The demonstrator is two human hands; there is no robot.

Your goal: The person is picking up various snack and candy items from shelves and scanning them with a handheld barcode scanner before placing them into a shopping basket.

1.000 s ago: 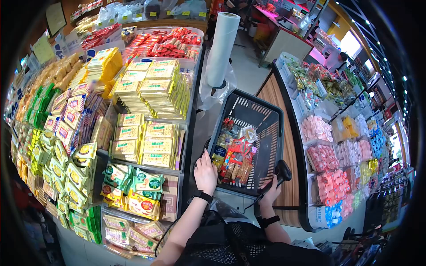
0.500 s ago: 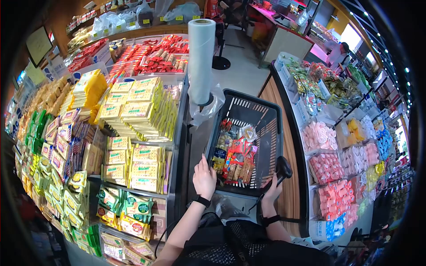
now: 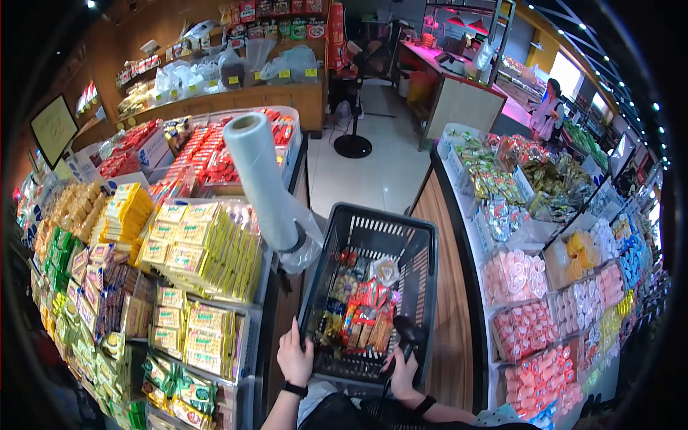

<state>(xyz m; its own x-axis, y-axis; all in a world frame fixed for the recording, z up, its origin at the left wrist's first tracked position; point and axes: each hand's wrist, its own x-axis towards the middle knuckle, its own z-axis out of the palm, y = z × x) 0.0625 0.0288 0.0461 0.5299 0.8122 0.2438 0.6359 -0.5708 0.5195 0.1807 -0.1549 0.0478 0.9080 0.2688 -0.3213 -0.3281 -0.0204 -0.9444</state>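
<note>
A black shopping basket (image 3: pixel 434 287) stands in front of me, holding several small packaged snacks (image 3: pixel 369 315) in red, gold and clear wrappers. My right hand (image 3: pixel 404 369) is wrapped around the handle of a black handheld barcode scanner (image 3: pixel 409 330), whose head overlaps the basket's near right part; a cable hangs below it. At the basket's near left corner is my left hand (image 3: pixel 294 356), its fingers stretched out and nothing held in it. A roll of clear plastic bags (image 3: pixel 258 183) rises on a stand beyond the basket's left side, a loose bag hanging at its base.
Stacked biscuit packs (image 3: pixel 201 244) fill the display on the left. Bins of wrapped sweets (image 3: pixel 527 330) line the right side, past a wood-panelled counter edge (image 3: pixel 462 308). A black round-based stand (image 3: pixel 353 146) is on the floor ahead. Another person (image 3: pixel 548 111) stands far right.
My view has tilted up, showing more of the shop ahead. The scanner in my right hand has gone from beside the basket's right rim to over its near right part.
</note>
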